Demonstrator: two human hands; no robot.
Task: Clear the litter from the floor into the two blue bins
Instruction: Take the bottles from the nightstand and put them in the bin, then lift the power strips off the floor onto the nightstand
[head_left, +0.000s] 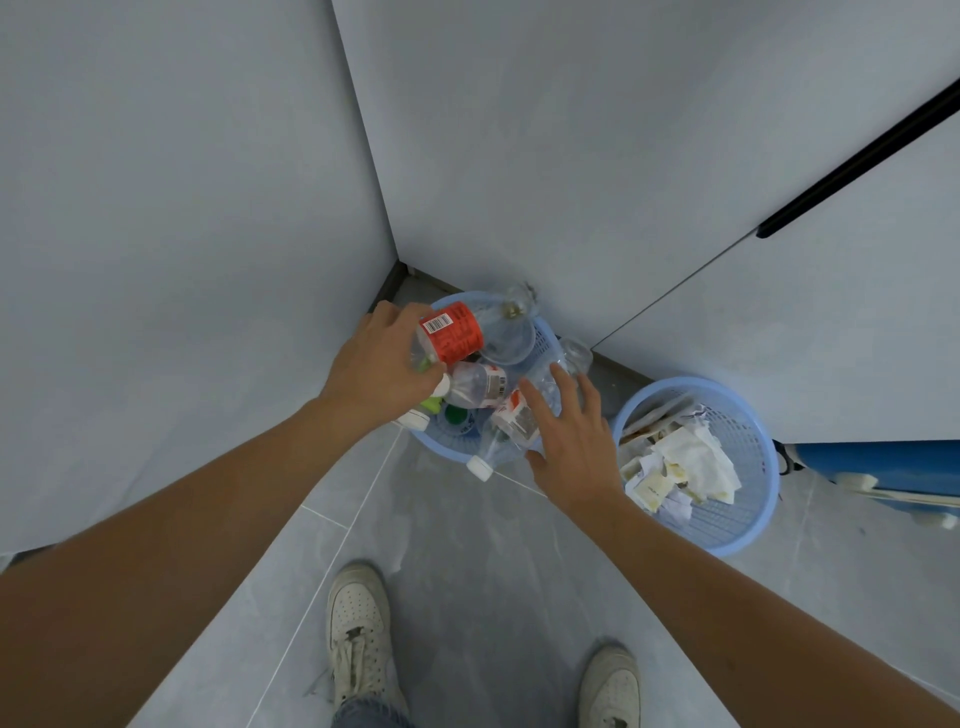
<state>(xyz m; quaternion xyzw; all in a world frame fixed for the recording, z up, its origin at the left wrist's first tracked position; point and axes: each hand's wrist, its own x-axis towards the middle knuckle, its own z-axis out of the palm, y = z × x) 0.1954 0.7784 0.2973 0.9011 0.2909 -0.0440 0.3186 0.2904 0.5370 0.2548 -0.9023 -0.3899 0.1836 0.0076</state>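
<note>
Red-labelled bottle (451, 334) clamped in left hand (382, 364), poised over crammed bottle bin (543, 332), probably seeking a gap. Right hand (574, 447) spread, empty, apparently steadying the heap. Paper bin (748, 447) just beside.

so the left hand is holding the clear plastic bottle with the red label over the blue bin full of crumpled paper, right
Not quite. In the head view the left hand holds the clear plastic bottle with the red label over the round blue mesh bin of plastic bottles in the corner; the round blue mesh bin of crumpled paper stands beside it.
</note>
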